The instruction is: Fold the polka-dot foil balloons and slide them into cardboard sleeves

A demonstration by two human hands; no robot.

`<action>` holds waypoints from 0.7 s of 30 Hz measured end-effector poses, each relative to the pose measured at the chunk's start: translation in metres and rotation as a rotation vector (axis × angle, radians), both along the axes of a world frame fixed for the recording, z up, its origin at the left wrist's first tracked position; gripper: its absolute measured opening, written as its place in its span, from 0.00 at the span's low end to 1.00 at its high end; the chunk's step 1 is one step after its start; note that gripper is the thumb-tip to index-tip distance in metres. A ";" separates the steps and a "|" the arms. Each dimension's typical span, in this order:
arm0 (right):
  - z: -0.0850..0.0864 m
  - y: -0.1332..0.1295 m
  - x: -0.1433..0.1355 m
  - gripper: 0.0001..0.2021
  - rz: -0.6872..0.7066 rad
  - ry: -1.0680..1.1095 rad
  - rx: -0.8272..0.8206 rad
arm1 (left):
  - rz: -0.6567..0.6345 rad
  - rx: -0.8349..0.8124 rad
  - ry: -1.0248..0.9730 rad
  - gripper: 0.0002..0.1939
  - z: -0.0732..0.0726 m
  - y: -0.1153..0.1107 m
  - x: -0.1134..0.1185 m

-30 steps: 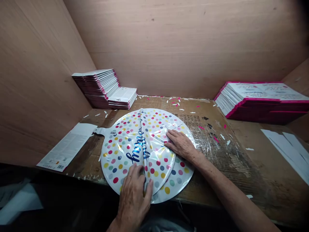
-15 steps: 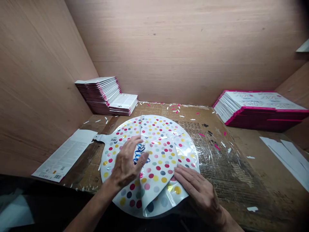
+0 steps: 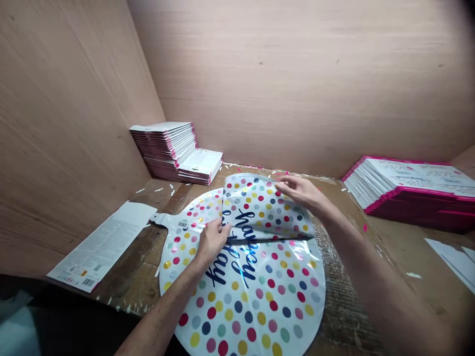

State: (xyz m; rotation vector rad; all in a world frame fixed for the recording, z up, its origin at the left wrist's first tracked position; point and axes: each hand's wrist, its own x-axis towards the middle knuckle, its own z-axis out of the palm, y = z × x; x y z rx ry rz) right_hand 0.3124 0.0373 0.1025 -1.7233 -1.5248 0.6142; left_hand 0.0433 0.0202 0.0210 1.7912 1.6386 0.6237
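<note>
The dotted balloon is lying flat on the desk, its near edge running out of view and its neck pointing left toward a printed card. A fold is lying across its far part, its near edge lifting slightly over a dark gap and cutting through the blue "happy". The left hand is bending its fingers at the fold's left edge, thumb close to forefinger; whether it is pinching the foil, I cannot tell. The right hand is resting at the fold's far right, fingers half bent and loosely spread; I cannot tell if it is gripping. Behind, a left stack and a right stack of pink-edged packs are standing well apart, with small scraps lying about the desk.
</note>
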 end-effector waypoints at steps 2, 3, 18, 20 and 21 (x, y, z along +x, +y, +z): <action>-0.040 -0.032 0.020 0.25 -0.002 0.163 -0.043 | 0.019 -0.019 0.003 0.13 -0.001 0.008 0.003; -0.060 -0.046 0.028 0.25 -0.029 0.179 -0.085 | 0.028 -0.024 0.006 0.11 -0.002 0.011 0.004; -0.093 -0.074 0.004 0.25 0.029 -0.763 0.172 | -0.262 0.438 0.573 0.30 -0.032 0.001 0.023; -0.087 -0.076 -0.004 0.22 0.355 -0.892 0.207 | -0.269 0.418 0.590 0.31 -0.038 0.004 0.021; -0.085 -0.073 -0.006 0.20 0.464 -0.933 0.174 | -0.273 0.408 0.590 0.32 -0.039 0.005 0.020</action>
